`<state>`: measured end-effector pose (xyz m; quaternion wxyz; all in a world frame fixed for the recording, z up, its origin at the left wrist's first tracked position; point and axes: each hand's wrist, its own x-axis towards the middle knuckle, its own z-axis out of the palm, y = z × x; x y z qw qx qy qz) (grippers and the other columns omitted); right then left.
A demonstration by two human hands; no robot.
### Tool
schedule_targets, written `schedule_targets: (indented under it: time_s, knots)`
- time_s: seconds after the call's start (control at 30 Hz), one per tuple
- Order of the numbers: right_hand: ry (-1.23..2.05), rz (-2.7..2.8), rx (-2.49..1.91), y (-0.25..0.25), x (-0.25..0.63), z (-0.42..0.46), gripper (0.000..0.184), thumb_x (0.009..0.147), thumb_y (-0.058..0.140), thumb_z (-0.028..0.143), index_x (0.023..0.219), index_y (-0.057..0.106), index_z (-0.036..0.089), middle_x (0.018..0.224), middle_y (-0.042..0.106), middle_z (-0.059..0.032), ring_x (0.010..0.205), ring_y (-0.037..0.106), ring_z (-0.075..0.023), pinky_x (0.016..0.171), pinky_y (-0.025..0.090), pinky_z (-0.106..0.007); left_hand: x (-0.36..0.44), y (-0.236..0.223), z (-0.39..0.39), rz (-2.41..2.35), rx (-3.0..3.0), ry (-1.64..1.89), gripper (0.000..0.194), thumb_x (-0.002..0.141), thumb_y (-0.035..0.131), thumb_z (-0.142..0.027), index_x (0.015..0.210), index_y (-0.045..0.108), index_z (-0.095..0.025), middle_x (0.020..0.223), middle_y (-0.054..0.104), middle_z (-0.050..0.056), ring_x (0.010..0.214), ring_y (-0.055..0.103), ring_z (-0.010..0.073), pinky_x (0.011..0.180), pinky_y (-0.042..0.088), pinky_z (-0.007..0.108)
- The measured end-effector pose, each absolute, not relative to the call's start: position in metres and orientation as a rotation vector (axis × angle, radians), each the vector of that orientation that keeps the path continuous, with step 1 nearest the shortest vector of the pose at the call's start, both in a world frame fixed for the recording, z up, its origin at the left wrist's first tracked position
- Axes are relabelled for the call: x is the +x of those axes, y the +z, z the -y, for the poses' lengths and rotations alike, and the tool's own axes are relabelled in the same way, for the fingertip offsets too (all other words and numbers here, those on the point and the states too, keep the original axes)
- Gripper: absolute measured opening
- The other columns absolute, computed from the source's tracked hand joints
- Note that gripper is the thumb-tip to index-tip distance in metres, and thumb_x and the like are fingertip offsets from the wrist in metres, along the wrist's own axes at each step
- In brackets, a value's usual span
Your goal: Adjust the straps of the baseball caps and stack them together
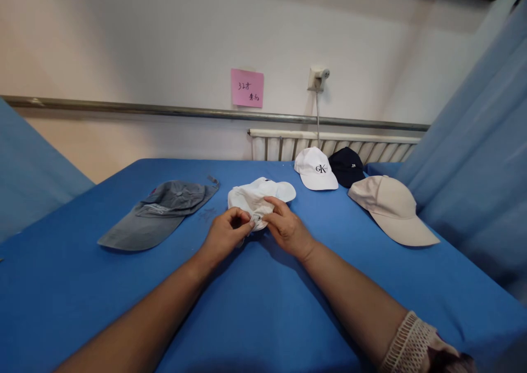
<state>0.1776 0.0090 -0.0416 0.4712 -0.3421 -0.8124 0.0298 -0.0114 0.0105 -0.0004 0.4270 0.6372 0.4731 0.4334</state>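
The soft white fabric cap (244, 196) is pinched at its near edge by the left hand (224, 233) and right hand (291, 232); each grip is best kept light and steady.

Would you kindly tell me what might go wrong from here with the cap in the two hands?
The left hand and right hand pinch the held cap by its near edge, so it might slip or twist if either grip loosens.

Their fingertips are close together and might get in each other's way.

The GK cap and black cap sit near the far edge of the blue surface; a push might send one over.
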Motion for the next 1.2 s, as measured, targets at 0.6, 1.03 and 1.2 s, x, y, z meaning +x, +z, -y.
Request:
schedule_targets:
  time_s: [0.6,1.03,1.2]
  knots:
    - [-0.055,2.013,-0.792,-0.0394,0.1759,-0.0091,0.028,0.089,0.049,0.006,0.109,0.065,0.019,0.142,0.047,-0.0148,0.123,0.054,-0.0218,0.098,0.052,-0.039,-0.0146,0.0046,-0.0093,-1.091,1.385,0.937,0.024,0.073,0.063,-0.038,0.069,0.062,-0.015,0.062,0.058,0.000,0.057,0.052,0.0130,0.054,0.041,0.025]
    - [-0.201,2.068,-0.756,-0.0376,0.1704,-0.0069,0.027,0.091,0.051,0.011,0.111,0.067,0.020,0.139,0.052,-0.0119,0.118,0.057,-0.0229,0.097,0.052,-0.039,-0.0113,0.0096,-0.0076,-1.297,1.618,0.986,0.025,0.066,0.058,-0.033,0.048,0.048,-0.019,0.073,0.060,0.004,0.064,0.053,0.0156,0.062,0.043,0.029]
    - [-0.158,2.095,-0.752,-0.0343,0.1687,-0.0027,0.026,0.091,0.050,0.011,0.109,0.067,0.019,0.140,0.052,-0.0114,0.121,0.055,-0.0233,0.101,0.049,-0.040,-0.0117,0.0074,-0.0081,-1.490,1.920,1.073,0.017,0.067,0.054,-0.027,0.051,0.052,-0.020,0.094,0.068,0.006,0.089,0.061,0.0223,0.086,0.043,0.034]
